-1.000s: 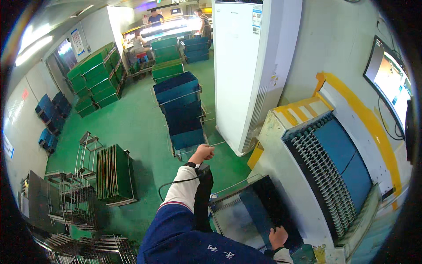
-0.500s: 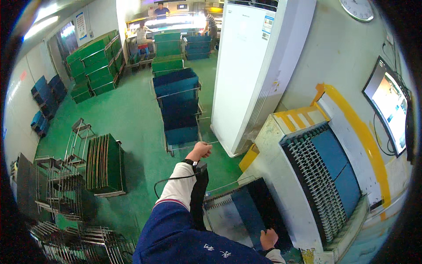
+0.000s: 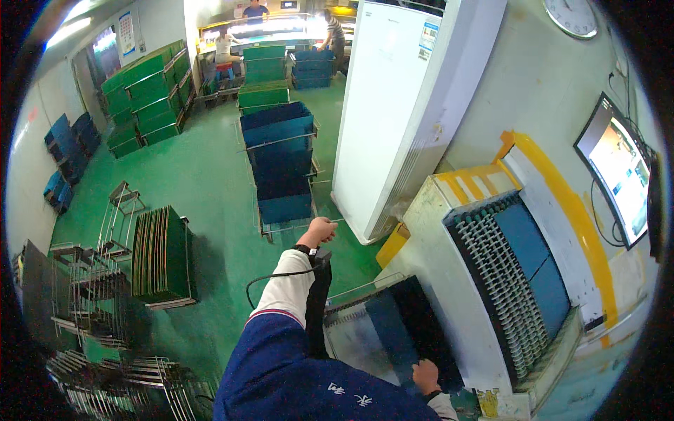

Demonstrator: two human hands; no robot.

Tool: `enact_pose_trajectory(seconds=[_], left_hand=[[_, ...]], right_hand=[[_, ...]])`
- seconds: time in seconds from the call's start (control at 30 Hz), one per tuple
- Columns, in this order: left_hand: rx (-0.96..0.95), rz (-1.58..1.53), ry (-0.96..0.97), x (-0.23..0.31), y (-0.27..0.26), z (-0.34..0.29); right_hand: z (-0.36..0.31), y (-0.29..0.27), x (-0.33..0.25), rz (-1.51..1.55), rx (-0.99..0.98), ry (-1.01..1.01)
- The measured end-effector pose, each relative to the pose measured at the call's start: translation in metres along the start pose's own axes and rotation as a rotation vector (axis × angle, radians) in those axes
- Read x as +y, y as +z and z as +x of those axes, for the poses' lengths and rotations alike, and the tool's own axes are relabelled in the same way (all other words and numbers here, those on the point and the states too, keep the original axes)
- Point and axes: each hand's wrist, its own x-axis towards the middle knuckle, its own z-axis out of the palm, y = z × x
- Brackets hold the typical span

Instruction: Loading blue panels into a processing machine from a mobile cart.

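Observation:
My left hand (image 3: 321, 232) reaches forward at the end of a blue and white sleeve, its fingers curled closed. It overlaps the lower rail of a wire rack (image 3: 286, 229) that holds dark blue boards (image 3: 284, 206); whether anything is inside the fingers is hidden. Lower right, my right hand (image 3: 425, 377) is closed beside a blue panel (image 3: 387, 330) in a low rack (image 3: 351, 335) with a black section. Its fingers appear to touch the panel's near part, but what they grip cannot be made out. A black cable (image 3: 270, 278) loops from my left wrist.
A machine with rows of rollers (image 3: 495, 281) carries blue panels at right. Behind it stands a tall white cabinet (image 3: 382, 119). Green boards in a rack (image 3: 163, 254) and bare metal racks (image 3: 91, 295) occupy the left floor. Stacked green boards (image 3: 147, 95) and people working are farther back.
The view has shifted slightly, so the surroundings sit a little higher and to the left. Both hands keep nearly the same pose and stay closed.

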Motion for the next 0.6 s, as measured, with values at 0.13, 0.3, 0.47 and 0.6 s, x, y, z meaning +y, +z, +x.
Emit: enact_pose_trajectory(seconds=[0.13, 0.3, 0.47, 0.6], left_hand=[[-0.003, 0.152, -0.01, 0.007, 0.015, -0.001], [-0.021, 0.096, -0.008, -0.005, 0.004, 0.005], [-0.045, 0.08, -0.008, -0.001, 0.008, 0.009], [-0.037, 0.086, 0.015, 0.003, 0.015, 0.001]], right_hand=[[-0.012, 0.014, 0.017, -0.084, 0.181, -0.14], [-0.013, -0.074, -0.026, -0.063, 0.074, -0.005], [-0.021, -0.096, -0.016, 0.078, 0.217, 0.019], [-0.023, -0.074, -0.022, 0.1, 0.242, 0.019]])
